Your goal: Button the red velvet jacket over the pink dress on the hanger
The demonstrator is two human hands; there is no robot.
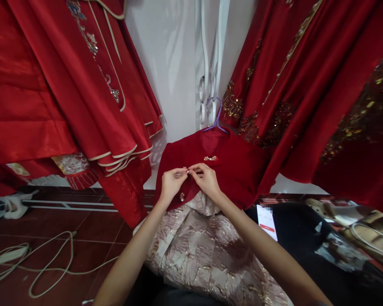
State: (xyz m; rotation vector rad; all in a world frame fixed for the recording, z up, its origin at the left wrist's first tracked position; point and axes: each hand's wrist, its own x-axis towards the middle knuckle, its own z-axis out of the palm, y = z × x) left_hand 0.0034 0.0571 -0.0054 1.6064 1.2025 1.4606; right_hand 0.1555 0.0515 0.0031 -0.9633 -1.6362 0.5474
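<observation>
At frame centre, we are pinching a pearly button (189, 171) on the velvety red jacket (239, 170) between left hand (172, 182) and right hand (207, 178) fingertips.

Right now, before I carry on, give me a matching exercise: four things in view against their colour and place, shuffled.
Things:
1. jacket
2. hanger
3. skirt
4. power strip

Descriptions:
A. white, on the floor at the far left
B. red, pinched at its front fastening by the left hand and right hand
C. pale brocade, spread below the hands
D. purple, just above the red collar

Pairs: 1-B; 2-D; 3-C; 4-A
</observation>
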